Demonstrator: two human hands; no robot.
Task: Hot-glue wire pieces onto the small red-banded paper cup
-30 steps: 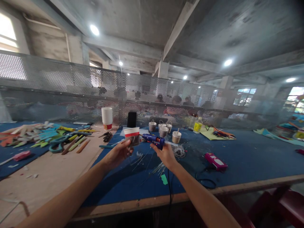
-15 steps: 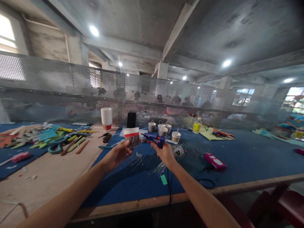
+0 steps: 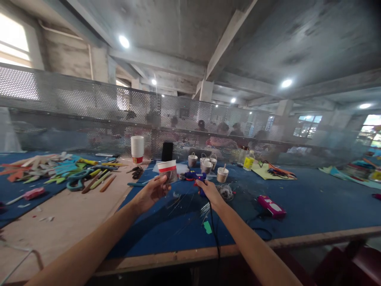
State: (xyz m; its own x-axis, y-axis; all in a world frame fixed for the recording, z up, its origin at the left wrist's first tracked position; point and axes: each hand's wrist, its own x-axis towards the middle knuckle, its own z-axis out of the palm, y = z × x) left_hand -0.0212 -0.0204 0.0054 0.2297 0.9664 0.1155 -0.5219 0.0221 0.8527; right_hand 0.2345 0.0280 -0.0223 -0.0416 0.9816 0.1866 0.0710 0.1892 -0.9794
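Observation:
My left hand [image 3: 154, 191] is closed around a paper cup [image 3: 167, 170], white at the rim with a red band and a grey wrapping on its lower part. My right hand [image 3: 210, 193] grips a blue hot glue gun [image 3: 195, 175] by its handle. Its nozzle points left, just right of the cup, and a dark cord hangs down past the table's front edge. Beyond the gun stand several small grey-wrapped cups [image 3: 206, 167] with thin handles. Beside my right wrist lies a tangle of grey string [image 3: 226, 192]; a green scrap [image 3: 207, 227] is nearer to me.
A stack of paper cups [image 3: 137, 148] and an upright black phone [image 3: 167, 151] stand at the back. Scissors [image 3: 76, 180] and coloured strips lie left. A beige cup [image 3: 222, 174], yellow-labelled bottle [image 3: 249, 160] and magenta box [image 3: 270, 206] are on the right. A perforated metal screen [image 3: 89, 103] runs behind.
The glue gun has tipped lower, its body more level and its nozzle slightly farther from the cup. My left hand still holds the cup. The whole view has shifted slightly.

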